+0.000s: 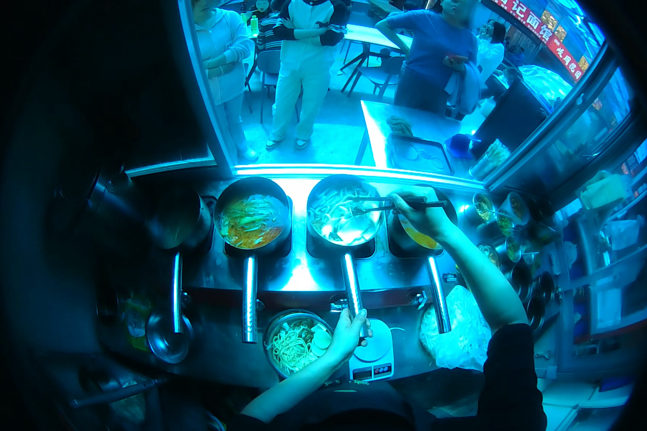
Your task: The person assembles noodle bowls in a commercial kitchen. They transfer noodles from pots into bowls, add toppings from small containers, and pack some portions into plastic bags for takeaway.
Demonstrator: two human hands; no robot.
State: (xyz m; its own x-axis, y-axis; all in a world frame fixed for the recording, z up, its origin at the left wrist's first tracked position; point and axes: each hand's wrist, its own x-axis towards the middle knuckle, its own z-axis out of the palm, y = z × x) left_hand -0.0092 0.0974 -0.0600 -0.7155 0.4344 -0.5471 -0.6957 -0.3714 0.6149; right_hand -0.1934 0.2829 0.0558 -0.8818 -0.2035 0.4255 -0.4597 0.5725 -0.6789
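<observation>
My left hand (pixel 350 333) grips the metal handle (pixel 351 285) of a saucepan near its end. That saucepan (pixel 326 186) sits on the stove and holds pale noodles (pixel 331 213) in cloudy liquid. Above its right side, my right hand (pixel 420 210) holds dark chopsticks (pixel 374 203) whose tips reach over the noodles. Behind that hand stands another pan with orange soup (pixel 420 237), partly hidden. To the left, a pan holds reddish soup with green strips (pixel 250 221). Below my left wrist is a bowl of noodles (pixel 291 347) with pale slices at its right.
A digital kitchen scale (pixel 371 345) and a plastic bag (pixel 455 331) lie on the near counter. A metal bowl (pixel 170 336) is at the left, below a dim pan (pixel 180 226). Small ingredient containers (pixel 483 207) line the right. Several people stand beyond the window frame (pixel 356 171).
</observation>
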